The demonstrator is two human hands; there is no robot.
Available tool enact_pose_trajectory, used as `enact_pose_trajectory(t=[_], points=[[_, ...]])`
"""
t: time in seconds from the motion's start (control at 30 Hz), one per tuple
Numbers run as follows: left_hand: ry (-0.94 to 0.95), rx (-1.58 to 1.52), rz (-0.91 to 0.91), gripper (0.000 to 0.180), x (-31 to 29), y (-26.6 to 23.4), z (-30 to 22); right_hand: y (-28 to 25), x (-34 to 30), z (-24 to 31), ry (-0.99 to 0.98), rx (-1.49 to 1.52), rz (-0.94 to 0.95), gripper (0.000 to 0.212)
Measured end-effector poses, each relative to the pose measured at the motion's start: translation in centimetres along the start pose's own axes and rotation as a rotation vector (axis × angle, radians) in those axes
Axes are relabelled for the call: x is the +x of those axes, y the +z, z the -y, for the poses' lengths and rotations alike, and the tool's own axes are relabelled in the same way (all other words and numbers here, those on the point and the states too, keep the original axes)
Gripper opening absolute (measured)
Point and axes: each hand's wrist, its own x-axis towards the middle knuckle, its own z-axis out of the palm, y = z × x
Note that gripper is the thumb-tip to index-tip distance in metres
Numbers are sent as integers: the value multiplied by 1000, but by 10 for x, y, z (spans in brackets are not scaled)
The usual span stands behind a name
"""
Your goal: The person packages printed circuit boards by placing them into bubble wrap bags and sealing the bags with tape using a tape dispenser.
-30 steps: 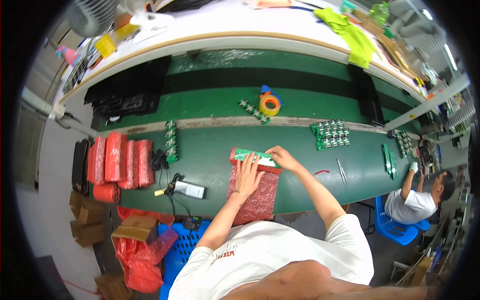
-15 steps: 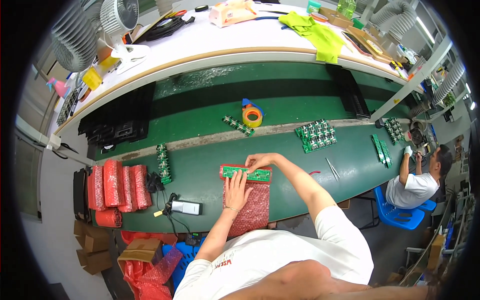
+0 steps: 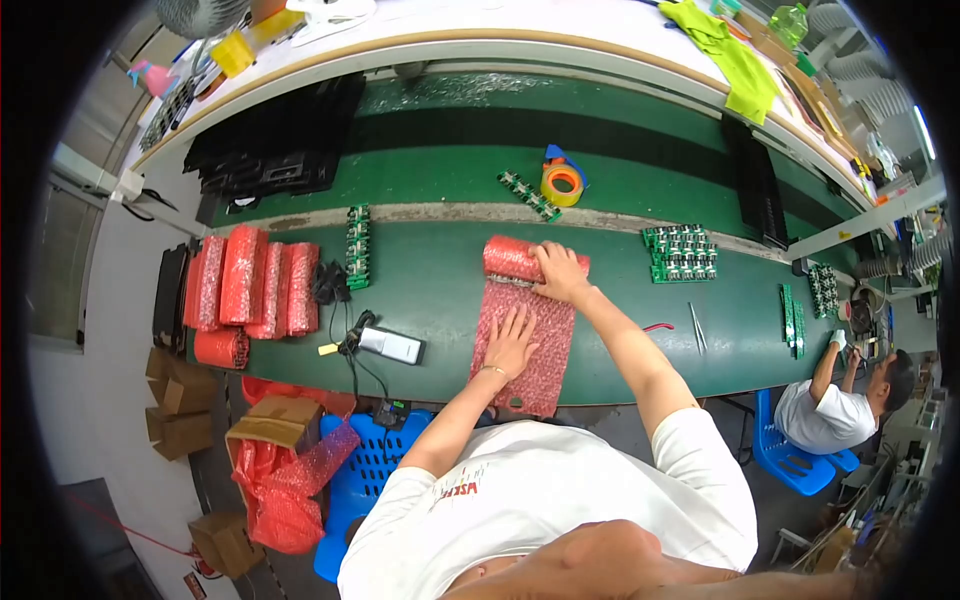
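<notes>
A red bubble wrap sheet (image 3: 545,370) lies lengthwise on the green bench, its far end turned over into a thick roll (image 3: 508,256). My right hand (image 3: 562,272) grips the roll's right part, fingers curled over it. Flat on the sheet, just nearer to me, rests my left hand (image 3: 511,345) with its fingers spread. Along the roll's near edge shows a narrow greyish strip; whatever is inside is hidden by the wrap.
Several red bubble-wrapped bundles (image 3: 244,275) stand at the left, near a silver-grey device (image 3: 391,345) with black cables. Green circuit boards (image 3: 681,253), tweezers (image 3: 698,328) and a tape dispenser (image 3: 562,183) lie around. A co-worker (image 3: 828,412) sits at far right.
The green circuit board under my hands is now out of sight within the rolled wrap. My left hand has come off it onto the sheet. The whole view has shifted.
</notes>
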Motion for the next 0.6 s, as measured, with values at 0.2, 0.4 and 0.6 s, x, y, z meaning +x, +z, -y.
enact_pose_trajectory(t=[0.2, 0.4, 0.6], points=[[24, -161, -18, 63, -15, -25, 2, 31, -32, 30, -86, -169, -402, 55], [-20, -563, 290, 62, -19, -54, 12, 66, -80, 74, 4, -171, -525, 31], [-95, -471, -217, 62, 4, -76, 4, 19, -78, 71, -35, 76, -424, 20]])
